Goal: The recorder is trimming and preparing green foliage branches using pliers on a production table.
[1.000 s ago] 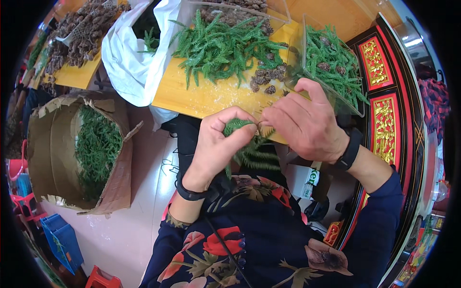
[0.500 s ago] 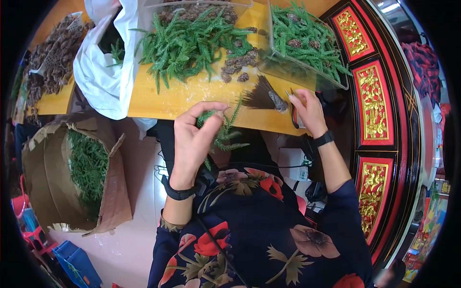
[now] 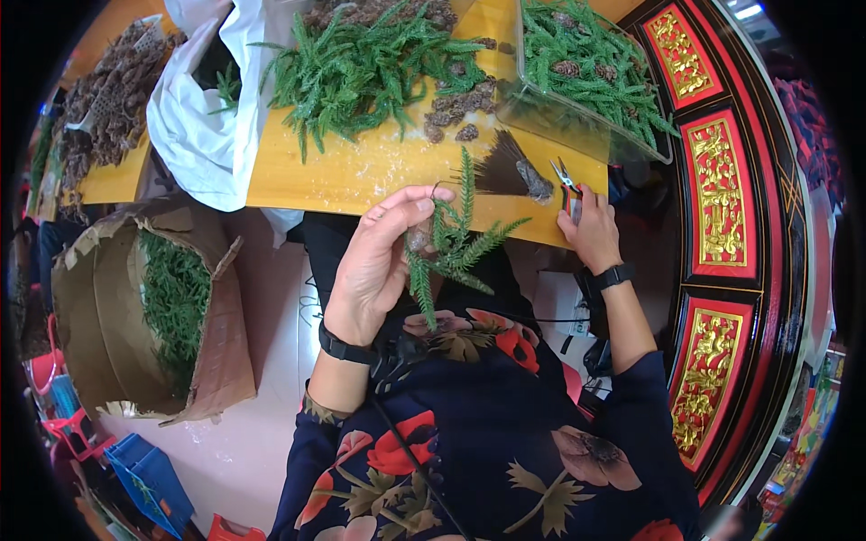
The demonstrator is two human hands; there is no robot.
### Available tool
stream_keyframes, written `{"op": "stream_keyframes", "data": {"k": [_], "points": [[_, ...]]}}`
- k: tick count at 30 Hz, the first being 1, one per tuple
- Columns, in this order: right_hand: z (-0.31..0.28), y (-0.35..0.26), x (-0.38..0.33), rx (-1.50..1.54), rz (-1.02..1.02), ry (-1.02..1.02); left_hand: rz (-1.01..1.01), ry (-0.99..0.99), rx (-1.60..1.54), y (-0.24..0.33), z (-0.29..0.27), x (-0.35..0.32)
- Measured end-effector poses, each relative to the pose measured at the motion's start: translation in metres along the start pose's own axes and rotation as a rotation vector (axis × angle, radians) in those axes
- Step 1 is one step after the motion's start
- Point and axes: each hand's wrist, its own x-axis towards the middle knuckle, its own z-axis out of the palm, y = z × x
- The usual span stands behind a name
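My left hand (image 3: 383, 248) is closed, pinching an artificial pine sprig (image 3: 460, 252) over the table's near edge. The sprig's several green branches fan out to the right of my fingers. A brownish lump, perhaps a pine cone, shows partly behind the fingers. At the table edge on the right, my right hand (image 3: 593, 230) grips red-and-black handled pliers (image 3: 568, 180), their metal jaws pointing away from me. Left of the pliers lies a fanned bundle of thin dark wires (image 3: 507, 169), bound at one end.
Green sprigs (image 3: 361, 77) are heaped on the yellow table (image 3: 307, 185), with pine cones (image 3: 456, 108) beside them. A clear bin (image 3: 577, 126) holds more greenery. A white bag (image 3: 203, 135) hangs at the left edge; a cardboard box (image 3: 108, 307) stands below. Carved red-gold panels (image 3: 717, 194) border the right.
My right hand has taken hold of the pliers by their handles. My left hand has turned, and the sprig now spreads to the right, more fully in view.
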Motion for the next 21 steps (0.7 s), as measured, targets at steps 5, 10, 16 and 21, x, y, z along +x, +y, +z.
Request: {"op": "stream_keyframes", "data": {"k": [5,10,16,21], "points": [[-0.011,-0.009,-0.002,-0.187,0.04,-0.089,0.076,0.083,-0.069,-0.004,-0.003,0.002],[0.017,0.01,0.001,-0.211,-0.024,0.046,0.115,0.097,-0.061,-0.005,-0.003,0.002],[-0.001,-0.004,-0.008,0.408,0.08,0.072,0.172,0.08,0.007,-0.009,-0.006,0.006],[-0.06,-0.079,-0.019,0.767,-0.024,-0.073,0.206,0.087,0.097,-0.012,-0.003,0.005]]}}
